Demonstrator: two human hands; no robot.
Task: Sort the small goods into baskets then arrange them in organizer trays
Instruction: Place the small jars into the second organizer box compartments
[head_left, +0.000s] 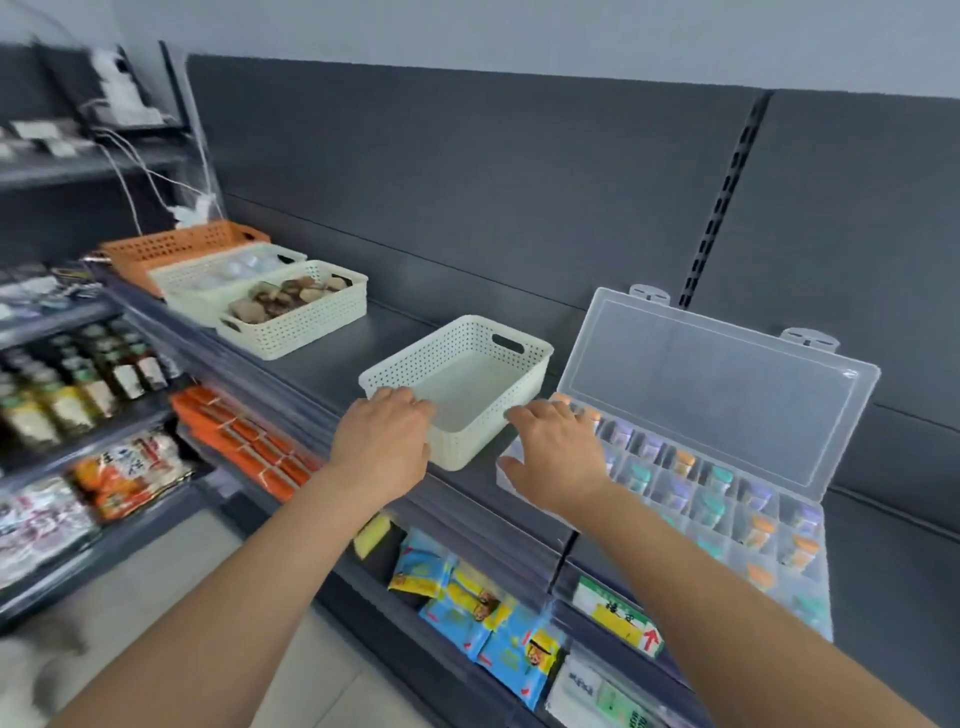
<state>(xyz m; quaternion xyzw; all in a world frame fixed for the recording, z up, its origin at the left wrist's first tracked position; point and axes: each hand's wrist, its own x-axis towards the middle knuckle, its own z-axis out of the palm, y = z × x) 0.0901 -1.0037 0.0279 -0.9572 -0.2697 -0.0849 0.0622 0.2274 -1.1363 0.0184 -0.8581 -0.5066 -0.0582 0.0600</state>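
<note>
Cream basket (470, 387), empty, sits between the hands. Left hand (384, 441) grips its near rim, fingers curled over. Right hand (553, 452) is open beside its right wall, above the tray (823, 551) end; contact unclear. Grip both sides before lifting; keep it level.

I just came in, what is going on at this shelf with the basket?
A person works at a shop shelf. The left hand grips the near rim of an empty cream basket. The right hand is open beside the basket's right corner, above the left end of the clear organizer tray, whose lid stands open and whose compartments hold small capped goods. Three other baskets sit further left.
</note>
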